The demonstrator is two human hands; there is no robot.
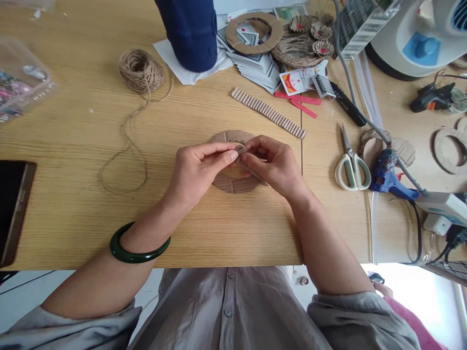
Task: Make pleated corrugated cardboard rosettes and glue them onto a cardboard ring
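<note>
Between my two hands is a narrow strip of corrugated cardboard [241, 148]. My left hand [200, 167] pinches its near end with thumb and forefinger. My right hand [272, 163] grips the same strip, whose tail slants down to the right beneath the fingers. Under both hands a cardboard ring [233, 184] lies flat on the table, partly covered by them. A second corrugated strip [268, 113] rests on the wood beyond my right hand.
A twine ball [141, 71] with a loose looped end lies at left. Scissors [352, 165] and a blue glue gun [388, 175] with its cord are at right. At the back stand a dark blue cup [191, 36], playing cards [255, 68] and another cardboard ring [237, 41].
</note>
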